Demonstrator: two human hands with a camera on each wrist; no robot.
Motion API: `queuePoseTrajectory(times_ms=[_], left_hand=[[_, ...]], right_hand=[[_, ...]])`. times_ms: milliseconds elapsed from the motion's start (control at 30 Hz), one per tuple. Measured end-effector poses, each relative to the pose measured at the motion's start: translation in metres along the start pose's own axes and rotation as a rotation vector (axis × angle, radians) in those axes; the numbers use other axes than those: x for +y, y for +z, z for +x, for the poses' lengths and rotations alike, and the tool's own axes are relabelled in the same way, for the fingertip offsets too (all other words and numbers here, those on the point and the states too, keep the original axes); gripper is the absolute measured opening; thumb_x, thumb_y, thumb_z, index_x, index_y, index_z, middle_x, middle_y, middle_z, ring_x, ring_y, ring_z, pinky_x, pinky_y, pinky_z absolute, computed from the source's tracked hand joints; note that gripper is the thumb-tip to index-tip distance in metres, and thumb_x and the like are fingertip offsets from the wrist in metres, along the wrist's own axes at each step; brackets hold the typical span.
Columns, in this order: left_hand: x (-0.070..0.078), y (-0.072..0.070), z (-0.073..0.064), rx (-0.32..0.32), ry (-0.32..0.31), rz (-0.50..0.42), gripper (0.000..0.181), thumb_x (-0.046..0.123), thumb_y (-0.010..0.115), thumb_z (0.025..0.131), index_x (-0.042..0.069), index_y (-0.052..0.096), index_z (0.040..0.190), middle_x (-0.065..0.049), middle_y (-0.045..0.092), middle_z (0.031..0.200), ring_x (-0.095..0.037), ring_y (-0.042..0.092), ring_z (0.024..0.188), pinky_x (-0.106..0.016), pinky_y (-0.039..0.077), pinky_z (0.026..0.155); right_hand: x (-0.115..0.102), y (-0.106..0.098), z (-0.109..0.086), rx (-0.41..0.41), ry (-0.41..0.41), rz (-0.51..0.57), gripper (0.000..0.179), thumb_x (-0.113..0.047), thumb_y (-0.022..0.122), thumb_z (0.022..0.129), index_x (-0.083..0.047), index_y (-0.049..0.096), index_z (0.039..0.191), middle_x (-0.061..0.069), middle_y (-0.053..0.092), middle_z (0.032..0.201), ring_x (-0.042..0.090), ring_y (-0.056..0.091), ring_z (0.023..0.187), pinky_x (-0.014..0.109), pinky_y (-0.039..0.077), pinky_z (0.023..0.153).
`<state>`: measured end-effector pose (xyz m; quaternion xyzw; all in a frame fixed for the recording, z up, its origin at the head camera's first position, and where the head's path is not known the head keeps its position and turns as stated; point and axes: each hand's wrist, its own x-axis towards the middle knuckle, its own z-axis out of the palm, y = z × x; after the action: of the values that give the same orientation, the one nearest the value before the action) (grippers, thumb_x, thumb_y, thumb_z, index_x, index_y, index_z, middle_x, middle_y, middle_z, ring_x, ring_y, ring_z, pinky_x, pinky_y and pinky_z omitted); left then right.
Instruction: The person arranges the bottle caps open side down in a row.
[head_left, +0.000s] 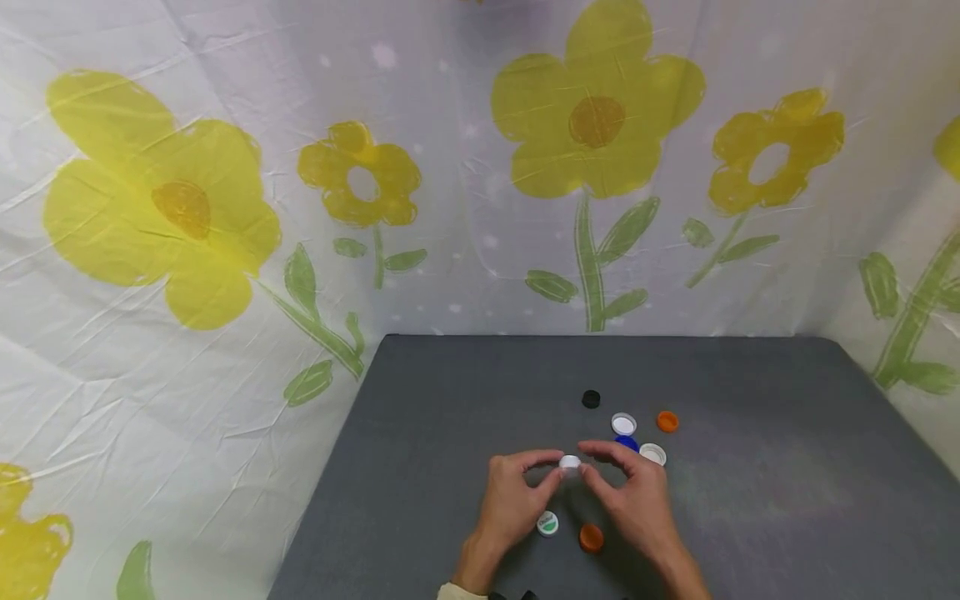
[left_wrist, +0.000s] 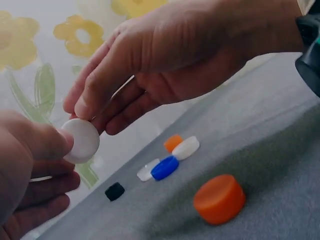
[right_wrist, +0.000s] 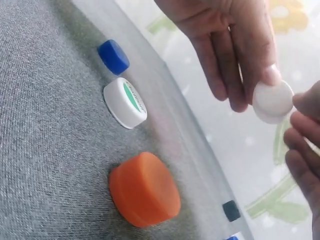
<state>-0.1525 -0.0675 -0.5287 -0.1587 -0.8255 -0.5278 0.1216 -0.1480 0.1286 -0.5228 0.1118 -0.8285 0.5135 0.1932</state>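
A small white bottle cap (head_left: 570, 462) is held up above the table between both hands. My left hand (head_left: 513, 498) pinches it from the left, the thumb lying on its flat face in the right wrist view. From the other side, my right hand (head_left: 633, 500) has its thumb and index fingertips at the cap's rim. Below the hands lie an orange cap (head_left: 592, 538) and a white cap with a green print (head_left: 548, 523). A blue cap (right_wrist: 114, 57) beside the printed one shows in the right wrist view.
Farther back on the grey table (head_left: 450, 392) are a black cap (head_left: 591, 399), an orange cap (head_left: 667, 422), two white caps, one of them nearer the right hand (head_left: 653, 454), and a blue cap (head_left: 627, 442) between them. A flower-printed cloth (head_left: 465, 250) hangs behind the table.
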Motion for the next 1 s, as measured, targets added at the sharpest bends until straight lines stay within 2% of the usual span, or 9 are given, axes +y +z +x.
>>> queuePoseTrajectory(times_ms=[67, 167, 333, 500, 633, 800, 867, 1000], left_hand=[[0.001, 0.000, 0.001, 0.001, -0.075, -0.079, 0.016, 0.019, 0.087, 0.096, 0.014, 0.086, 0.111, 0.001, 0.085, 0.107, -0.009, 0.080, 0.100, -0.033, 0.066, 0.092], [0.001, -0.002, 0.001, 0.000, -0.183, -0.211, 0.016, 0.021, 0.086, 0.096, 0.011, 0.086, 0.109, -0.003, 0.085, 0.105, -0.008, 0.079, 0.095, -0.027, 0.065, 0.087], [0.002, -0.006, 0.004, -0.020, -0.264, -0.348, 0.018, 0.017, 0.084, 0.097, 0.003, 0.085, 0.108, -0.013, 0.085, 0.103, -0.012, 0.081, 0.091, -0.020, 0.063, 0.083], [0.002, -0.007, 0.005, -0.047, -0.321, -0.371, 0.019, 0.019, 0.083, 0.099, 0.003, 0.086, 0.109, -0.012, 0.085, 0.103, -0.022, 0.083, 0.093, -0.020, 0.064, 0.082], [0.003, -0.005, 0.005, -0.054, -0.265, -0.286, 0.020, 0.021, 0.081, 0.100, 0.009, 0.085, 0.115, -0.007, 0.085, 0.110, -0.020, 0.082, 0.100, -0.022, 0.063, 0.087], [0.003, -0.002, 0.005, -0.066, -0.105, -0.242, 0.026, 0.012, 0.078, 0.100, 0.006, 0.082, 0.125, -0.006, 0.083, 0.123, -0.017, 0.080, 0.112, -0.041, 0.064, 0.101], [0.004, -0.001, 0.006, -0.078, -0.053, -0.232, 0.028, 0.008, 0.078, 0.099, 0.004, 0.081, 0.126, -0.005, 0.082, 0.125, -0.017, 0.079, 0.115, -0.045, 0.062, 0.104], [0.007, 0.000, 0.008, -0.106, 0.021, -0.164, 0.030, 0.009, 0.081, 0.098, 0.006, 0.081, 0.128, -0.001, 0.082, 0.127, -0.015, 0.078, 0.118, -0.038, 0.061, 0.105]], right_hand=[[-0.001, 0.000, 0.000, 0.013, -0.051, 0.000, 0.035, -0.003, 0.093, 0.084, -0.022, 0.085, 0.112, -0.008, 0.084, 0.110, 0.011, 0.077, 0.103, 0.007, 0.052, 0.095], [-0.002, 0.000, -0.001, -0.006, -0.114, 0.004, 0.043, 0.001, 0.094, 0.081, -0.021, 0.084, 0.116, -0.006, 0.084, 0.114, 0.013, 0.079, 0.104, 0.008, 0.053, 0.096], [-0.001, 0.002, -0.002, -0.038, -0.198, 0.004, 0.048, 0.004, 0.095, 0.079, -0.017, 0.083, 0.120, -0.003, 0.084, 0.116, 0.016, 0.080, 0.105, 0.008, 0.053, 0.097], [0.001, 0.002, -0.002, -0.038, -0.231, -0.004, 0.043, 0.002, 0.094, 0.081, -0.015, 0.083, 0.119, -0.001, 0.084, 0.115, 0.016, 0.080, 0.104, 0.008, 0.052, 0.097], [0.001, 0.000, -0.003, -0.008, -0.256, -0.010, 0.043, 0.002, 0.095, 0.080, -0.016, 0.083, 0.117, -0.002, 0.084, 0.112, 0.017, 0.080, 0.101, 0.008, 0.053, 0.095], [0.002, -0.003, -0.002, 0.033, -0.275, -0.009, 0.043, 0.002, 0.096, 0.078, -0.016, 0.084, 0.115, -0.002, 0.084, 0.110, 0.018, 0.080, 0.097, 0.009, 0.054, 0.093], [0.002, -0.004, -0.002, 0.036, -0.273, -0.019, 0.042, 0.001, 0.096, 0.079, -0.016, 0.084, 0.115, -0.002, 0.084, 0.110, 0.018, 0.080, 0.097, 0.009, 0.054, 0.094], [0.004, -0.009, -0.002, 0.033, -0.248, -0.044, 0.039, -0.002, 0.096, 0.081, -0.017, 0.084, 0.114, -0.003, 0.085, 0.109, 0.015, 0.080, 0.099, 0.007, 0.052, 0.095]])
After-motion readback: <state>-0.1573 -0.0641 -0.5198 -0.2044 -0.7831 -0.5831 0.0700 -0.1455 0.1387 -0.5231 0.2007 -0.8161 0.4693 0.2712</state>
